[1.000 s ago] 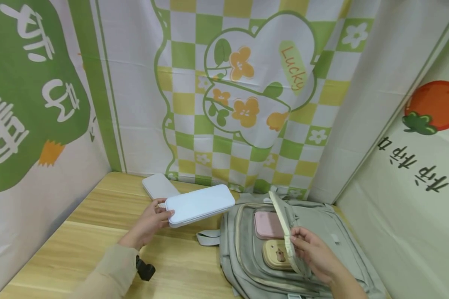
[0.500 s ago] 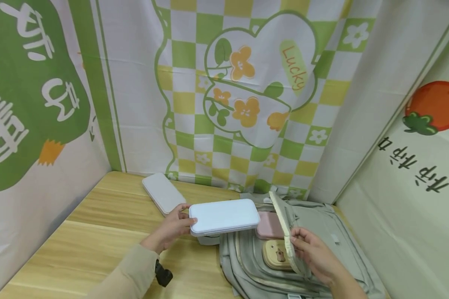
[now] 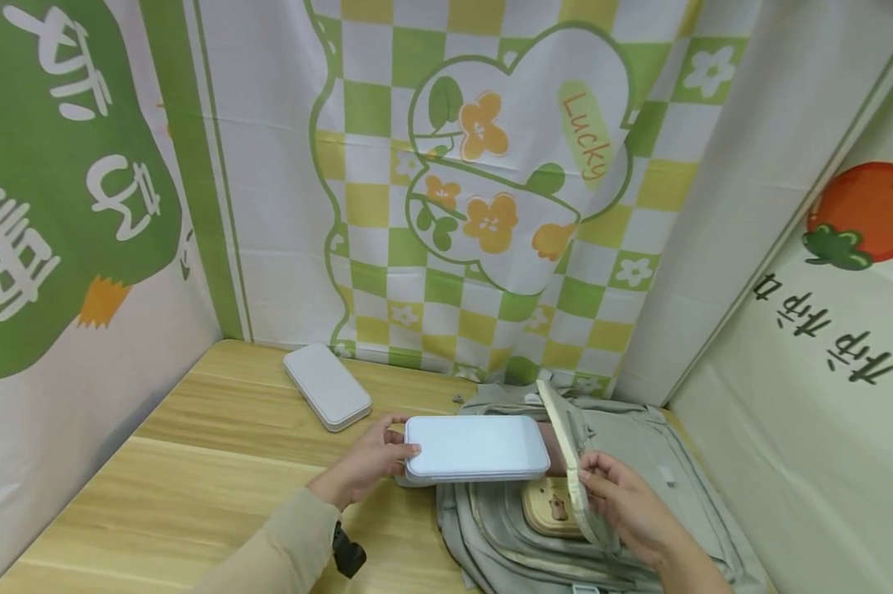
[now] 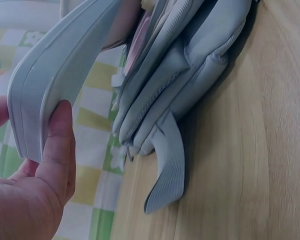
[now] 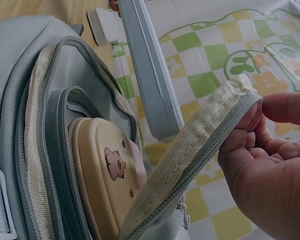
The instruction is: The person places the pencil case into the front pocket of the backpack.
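Note:
My left hand (image 3: 368, 462) grips one end of a light-blue flat case (image 3: 476, 445), thumb on top and fingers beneath. The case hangs level above the left part of a grey-green backpack (image 3: 662, 437) that lies on the table. My right hand (image 3: 628, 503) pinches the cream-edged zip flap (image 5: 190, 160) of the backpack's front pocket and holds it raised. Inside the pocket sits a yellow case with a bear picture (image 3: 549, 507). A pink case (image 3: 558, 445) lies behind it, mostly hidden by the light-blue case.
A second pale flat case (image 3: 328, 386) lies on the wooden table (image 3: 194, 478) at the back left. A strap (image 4: 167, 170) of the backpack trails onto the tabletop. Patterned curtains (image 3: 491, 206) close off the back and the sides.
My left hand has carried the light-blue case right and toward me, over the backpack, and levelled it. It now covers much of the pink case. My right hand stays on the flap.

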The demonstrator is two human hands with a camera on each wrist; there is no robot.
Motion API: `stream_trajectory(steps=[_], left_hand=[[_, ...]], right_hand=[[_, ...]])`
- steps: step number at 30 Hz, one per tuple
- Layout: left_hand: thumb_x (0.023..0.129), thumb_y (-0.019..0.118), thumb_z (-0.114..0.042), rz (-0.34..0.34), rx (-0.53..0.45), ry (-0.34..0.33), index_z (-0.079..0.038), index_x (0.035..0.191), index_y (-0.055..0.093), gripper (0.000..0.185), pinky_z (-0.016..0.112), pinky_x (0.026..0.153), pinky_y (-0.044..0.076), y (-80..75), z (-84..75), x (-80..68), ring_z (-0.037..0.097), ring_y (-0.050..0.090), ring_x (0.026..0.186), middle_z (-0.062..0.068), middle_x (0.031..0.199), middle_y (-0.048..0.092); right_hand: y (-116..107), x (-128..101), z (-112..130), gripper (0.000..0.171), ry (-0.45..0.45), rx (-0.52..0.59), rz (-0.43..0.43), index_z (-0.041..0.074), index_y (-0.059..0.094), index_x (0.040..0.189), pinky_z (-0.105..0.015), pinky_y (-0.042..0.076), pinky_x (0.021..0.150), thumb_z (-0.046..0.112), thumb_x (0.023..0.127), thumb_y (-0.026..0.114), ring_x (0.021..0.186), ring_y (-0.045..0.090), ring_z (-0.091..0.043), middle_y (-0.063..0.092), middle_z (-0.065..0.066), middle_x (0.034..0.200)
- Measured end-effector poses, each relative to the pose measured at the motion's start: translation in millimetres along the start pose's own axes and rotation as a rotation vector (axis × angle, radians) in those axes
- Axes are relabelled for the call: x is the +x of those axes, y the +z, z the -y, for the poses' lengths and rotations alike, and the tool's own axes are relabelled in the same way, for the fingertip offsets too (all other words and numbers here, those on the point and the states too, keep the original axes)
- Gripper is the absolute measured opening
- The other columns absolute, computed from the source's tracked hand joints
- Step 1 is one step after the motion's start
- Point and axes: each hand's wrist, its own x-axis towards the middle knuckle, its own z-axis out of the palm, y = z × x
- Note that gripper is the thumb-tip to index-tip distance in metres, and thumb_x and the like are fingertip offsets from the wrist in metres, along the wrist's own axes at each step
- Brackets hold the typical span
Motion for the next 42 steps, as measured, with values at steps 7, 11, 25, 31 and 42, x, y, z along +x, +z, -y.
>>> stream_trajectory(steps=[7, 11, 25, 31, 42], left_hand=[[0.096, 0.067, -0.001, 0.032, 0.02, -0.008, 0.006, 0.147, 0.036, 0.06, 0.031, 0.072, 0.056, 11.4, 2.4, 5.6, 0.022, 0.058, 0.086, 0.018, 0.11, 0.05], [0.096, 0.067, 0.0, 0.065, 0.014, -0.017, 0.006, 0.147, 0.036, 0.06, 0.033, 0.074, 0.058, 20.3, 2.9, 6.1, 0.023, 0.061, 0.088, 0.019, 0.11, 0.052], [0.095, 0.069, 0.002, 0.119, 0.045, -0.025, 0.005, 0.145, 0.04, 0.059, 0.034, 0.074, 0.059, 44.1, 8.4, 5.7, 0.023, 0.061, 0.086, 0.018, 0.107, 0.052], [0.092, 0.071, 0.003, 0.136, 0.049, -0.037, 0.004, 0.143, 0.042, 0.058, 0.034, 0.071, 0.058, 53.3, 6.8, 4.9, 0.025, 0.061, 0.085, 0.019, 0.107, 0.052], [0.09, 0.073, 0.005, 0.133, 0.008, -0.043, 0.002, 0.133, 0.048, 0.05, 0.031, 0.064, 0.057, 78.9, 14.1, 0.9, 0.024, 0.061, 0.08, 0.017, 0.101, 0.053]], right_hand=[[0, -1, 0, 0.006, 0.002, -0.014, -0.008, 0.01, 0.052, 0.107, -0.022, 0.046, 0.074, 0.008, 0.11, 0.047, 0.086, 0.05, -0.009, 0.051, 0.001, 0.097], [-1, -1, 1, 0.005, -0.005, -0.022, -0.015, 0.009, 0.052, 0.107, -0.022, 0.046, 0.074, 0.008, 0.11, 0.047, 0.086, 0.05, -0.009, 0.049, 0.001, 0.096], [0, -3, 2, 0.005, -0.045, -0.038, 0.024, 0.009, 0.051, 0.107, -0.022, 0.046, 0.075, 0.008, 0.11, 0.047, 0.085, 0.048, -0.009, 0.047, 0.001, 0.095], [1, -2, 3, 0.005, -0.055, -0.034, 0.019, 0.009, 0.052, 0.107, -0.021, 0.047, 0.076, 0.007, 0.109, 0.048, 0.086, 0.049, -0.008, 0.049, 0.002, 0.096], [5, 3, 0, 0.008, -0.092, -0.032, 0.049, 0.008, 0.054, 0.108, -0.022, 0.048, 0.075, 0.004, 0.108, 0.047, 0.085, 0.051, -0.009, 0.051, 0.001, 0.095]])
